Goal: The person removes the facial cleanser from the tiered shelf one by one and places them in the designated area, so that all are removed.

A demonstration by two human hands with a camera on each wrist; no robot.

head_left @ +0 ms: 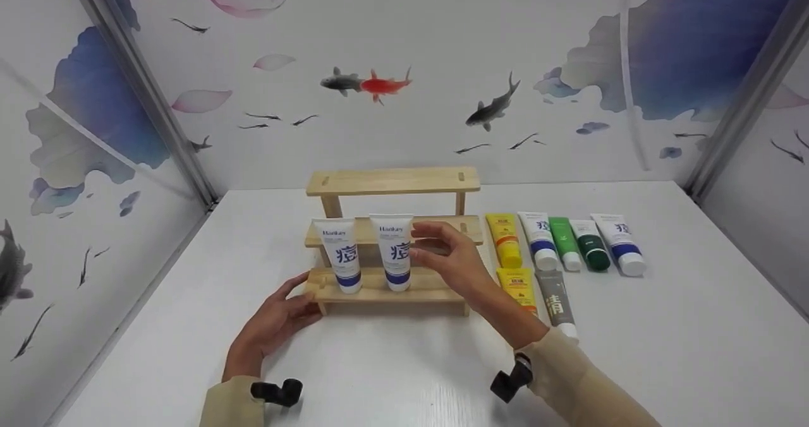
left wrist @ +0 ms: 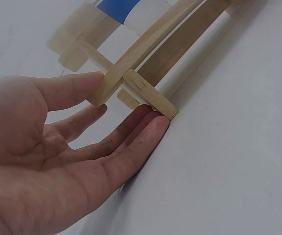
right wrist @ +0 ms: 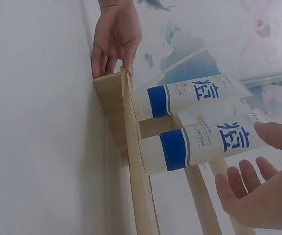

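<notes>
Two upright white tubes with blue bands stand on the lowest shelf of a stepped wooden rack (head_left: 392, 180): a left tube (head_left: 340, 256) and a right tube (head_left: 395, 253). My right hand (head_left: 452, 259) is at the right tube's upper side; in the right wrist view its thumb is near the tube's top end and the other fingers are spread apart from it. My left hand (head_left: 272, 319) rests against the rack's left end. In the left wrist view the left thumb (left wrist: 77, 90) touches the shelf's end, while fingertips touch the leg (left wrist: 150, 93) below.
Right of the rack, several tubes lie on the white table (head_left: 404, 376): yellow tubes (head_left: 504, 240), white-and-blue tubes (head_left: 619, 244), a light green tube (head_left: 564, 244), a dark green tube (head_left: 591, 245) and a grey tube (head_left: 556, 304). Patterned panels (head_left: 430, 42) enclose the table's back and sides.
</notes>
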